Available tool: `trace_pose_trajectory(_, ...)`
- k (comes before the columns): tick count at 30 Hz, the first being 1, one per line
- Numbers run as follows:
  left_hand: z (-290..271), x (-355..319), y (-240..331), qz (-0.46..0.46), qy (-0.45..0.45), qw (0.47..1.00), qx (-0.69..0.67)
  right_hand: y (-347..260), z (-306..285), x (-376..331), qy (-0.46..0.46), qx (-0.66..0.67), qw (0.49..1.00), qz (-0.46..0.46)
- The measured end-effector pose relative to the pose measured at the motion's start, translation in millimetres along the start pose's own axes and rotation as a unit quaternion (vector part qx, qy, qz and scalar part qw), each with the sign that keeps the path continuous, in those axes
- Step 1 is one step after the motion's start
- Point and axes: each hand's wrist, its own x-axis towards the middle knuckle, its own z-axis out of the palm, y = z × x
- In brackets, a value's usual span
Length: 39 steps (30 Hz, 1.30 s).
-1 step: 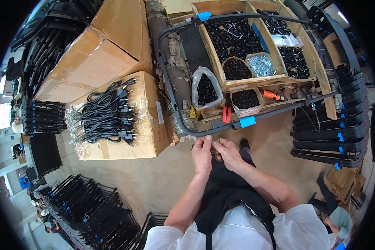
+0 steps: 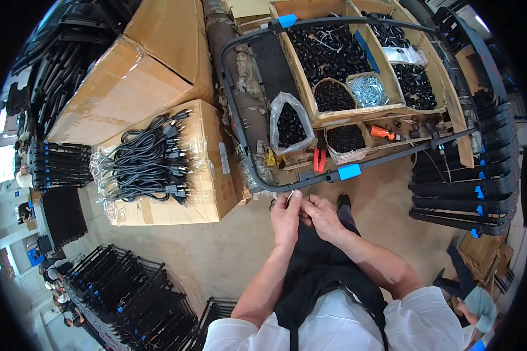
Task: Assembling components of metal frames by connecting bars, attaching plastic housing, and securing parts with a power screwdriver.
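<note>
Just below the near edge of a black rounded tubular frame (image 2: 275, 188), my two hands meet. My left hand (image 2: 285, 224) is closed in a pinch, with a thin, shiny sliver showing between thumb and forefinger, too small to name. Beside it, my right hand (image 2: 323, 217) is closed too, its fingertips curled inward close to the left thumb. What the right fingers hold, if anything, is hidden. Blue tape (image 2: 349, 171) wraps the frame's near bar. Beyond that bar are red-handled pliers (image 2: 320, 159) and a paper-lined tub of small black screws (image 2: 345, 139).
A wooden divided box (image 2: 328, 120) holds black plastic parts and silver screws (image 2: 369, 90). A bag of black pieces (image 2: 290, 128) and an orange tool (image 2: 385, 133) lie near it. Black power cords (image 2: 149, 158) rest on a carton (image 2: 208, 205) at left. Stacked frames (image 2: 462, 202) stand right; another person (image 2: 477, 307) is lower right.
My left thumb and forefinger have shifted slightly, and a shiny sliver now shows between them. My right fingers have drawn in a little closer to the left hand.
</note>
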Motion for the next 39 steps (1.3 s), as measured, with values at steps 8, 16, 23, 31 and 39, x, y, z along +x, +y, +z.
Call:
trace_pose_trajectory(8, 0.6, -1.1, -10.6, -0.088, -0.015, 0.984, -0.154, -18.8, 2.5, -4.5, 0.009, -0.074, 0.997, -0.031)
trace_pose_trajectory(16, -21.2, 0.7, -24.0, 0.264, 0.111, 0.918, 0.273, -20.2, 3.2, 13.7, -0.005, 0.007, 1.000, 0.006)
trace_pose_trajectory(23, -74.0, -24.3, -52.6, 0.166, -0.141, 0.921, 0.323, -31.2, 14.9, 11.8, -0.045, 0.156, 0.983, 0.085)
trace_pose_trajectory(31, -69.7, -21.9, -59.3, 0.035, -0.196, 0.960, 0.198, -60.7, -12.0, -29.2, 0.042, -0.273, 0.960, -0.049)
trace_pose_trajectory(39, -68.0, -13.5, -53.9, -0.037, -0.223, 0.966, 0.123, -139.6, 31.8, 79.4, -0.118, -0.752, 0.648, -0.040)
